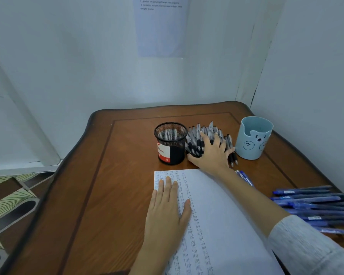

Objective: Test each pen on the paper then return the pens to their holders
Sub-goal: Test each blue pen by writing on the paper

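Observation:
A white paper lies on the wooden table, its left part covered in rows of handwritten test marks. My left hand rests flat on the paper's left side, fingers spread. My right hand lies palm down over a pile of black pens, fingers spread across them, between a black mesh holder and a light blue bear-face holder. Both holders stand upright; no pens show above their rims. Several blue pens lie in a heap at the table's right edge.
The brown wooden table stands in a corner of white walls. A printed sheet is stuck on the back wall. Patterned floor shows beyond the table's left edge.

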The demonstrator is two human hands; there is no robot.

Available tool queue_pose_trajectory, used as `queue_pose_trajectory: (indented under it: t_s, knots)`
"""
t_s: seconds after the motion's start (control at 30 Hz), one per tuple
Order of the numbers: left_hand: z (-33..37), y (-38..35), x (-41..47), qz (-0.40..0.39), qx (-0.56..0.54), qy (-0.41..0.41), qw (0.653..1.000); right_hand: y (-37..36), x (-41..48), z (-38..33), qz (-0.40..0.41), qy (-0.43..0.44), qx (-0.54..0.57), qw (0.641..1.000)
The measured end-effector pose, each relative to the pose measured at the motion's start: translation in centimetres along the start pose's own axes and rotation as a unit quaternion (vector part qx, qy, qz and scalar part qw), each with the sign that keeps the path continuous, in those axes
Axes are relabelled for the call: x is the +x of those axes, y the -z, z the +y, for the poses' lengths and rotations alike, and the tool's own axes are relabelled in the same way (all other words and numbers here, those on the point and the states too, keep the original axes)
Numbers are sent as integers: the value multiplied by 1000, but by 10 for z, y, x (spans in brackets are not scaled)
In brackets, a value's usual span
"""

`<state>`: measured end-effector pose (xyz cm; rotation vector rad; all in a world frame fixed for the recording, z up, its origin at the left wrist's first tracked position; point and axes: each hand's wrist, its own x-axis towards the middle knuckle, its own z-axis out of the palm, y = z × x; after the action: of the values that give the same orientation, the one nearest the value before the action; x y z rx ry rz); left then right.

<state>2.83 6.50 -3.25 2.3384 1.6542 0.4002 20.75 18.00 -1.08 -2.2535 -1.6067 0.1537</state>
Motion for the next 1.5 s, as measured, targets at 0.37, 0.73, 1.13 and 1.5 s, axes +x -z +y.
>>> queue_pose_trajectory:
  t_s: [0.37,0.73,1.13,1.5]
  knots:
    - [2,11,-6,9,-41,-7,999,32,-30,18,7,63,92,994]
    - [13,18,-23,-32,30,-12,999,24,-142,65,8,234,-30,972]
    - [17,3,-35,-20,2,-32,999,30,-154,76,110,145,-44,982]
    - [18,3,-37,-13,-8,-30,999,11,-116,98,102,56,-57,992]
